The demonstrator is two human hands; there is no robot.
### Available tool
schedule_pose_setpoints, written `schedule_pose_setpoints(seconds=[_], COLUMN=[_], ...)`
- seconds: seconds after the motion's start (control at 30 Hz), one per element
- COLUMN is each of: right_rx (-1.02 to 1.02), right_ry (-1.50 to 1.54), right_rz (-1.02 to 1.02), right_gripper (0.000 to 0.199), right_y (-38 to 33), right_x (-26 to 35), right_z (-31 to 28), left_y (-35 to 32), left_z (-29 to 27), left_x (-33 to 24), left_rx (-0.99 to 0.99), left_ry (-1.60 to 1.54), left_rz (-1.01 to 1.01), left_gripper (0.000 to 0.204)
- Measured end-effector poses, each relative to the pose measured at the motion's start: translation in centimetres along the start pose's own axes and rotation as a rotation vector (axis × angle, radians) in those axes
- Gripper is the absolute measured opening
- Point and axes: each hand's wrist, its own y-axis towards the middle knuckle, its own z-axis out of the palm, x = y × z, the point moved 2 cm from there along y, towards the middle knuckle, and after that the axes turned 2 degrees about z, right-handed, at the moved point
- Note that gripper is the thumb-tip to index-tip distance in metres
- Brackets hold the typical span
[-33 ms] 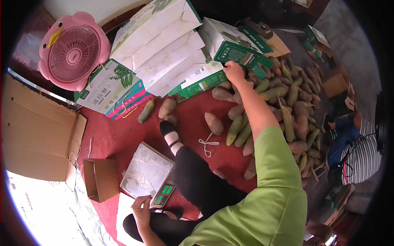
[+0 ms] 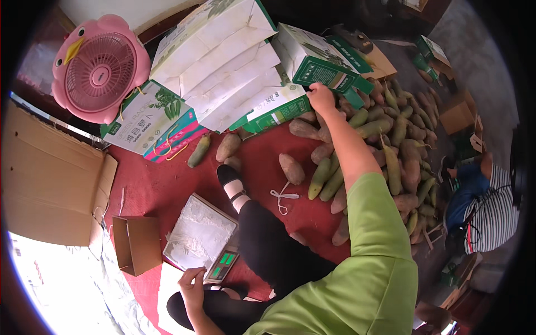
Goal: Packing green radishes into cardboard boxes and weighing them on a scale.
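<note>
My right hand (image 2: 321, 98) reaches out ahead, its fingers closed on the corner of a green-and-white carton (image 2: 279, 109). That carton leans at the front of several pale nested cardboard sheets or boxes (image 2: 223, 72). Just beyond the hand stands another green-and-white carton (image 2: 315, 61). Close to my left knee, my left hand (image 2: 191, 286) is raised with bent fingers drawn together, and nothing shows in them. Beside it lies a flat scale (image 2: 201, 231) with a lit green display and a whitish, crumpled covering. Long green and brownish radishes (image 2: 391, 139) are heaped right of my right forearm.
Loose radishes (image 2: 291, 168) and a white string (image 2: 285, 196) lie on the red carpet (image 2: 162, 190). A pink fan (image 2: 100, 72) stands at far left above printed bags (image 2: 162, 120). An open brown box (image 2: 137, 245) sits left of the scale. A person in a striped top (image 2: 491, 206) is at right.
Almost nothing differs. My right hand and the carton corner it holds have shifted very slightly to the right. My left hand stays in place.
</note>
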Motion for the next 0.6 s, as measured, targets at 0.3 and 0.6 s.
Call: schedule_pose_setpoints(seconds=[0.3, 0.6], right_rx=[-0.198, -0.018], right_ry=[-0.3, -0.455], right_rz=[-0.229, -0.241], right_gripper=[0.051, 0.054], right_y=[5.0, 4.6], right_x=[4.9, 4.1], right_z=[-1.9, 0.4], left_y=[0.8, 1.3], left_z=[0.4, 1.1], left_x=[1.3, 1.1], left_rx=[0.057, 0.067], left_ry=[0.181, 0.247], left_rz=[-0.062, -0.065], left_gripper=[0.012, 0.012])
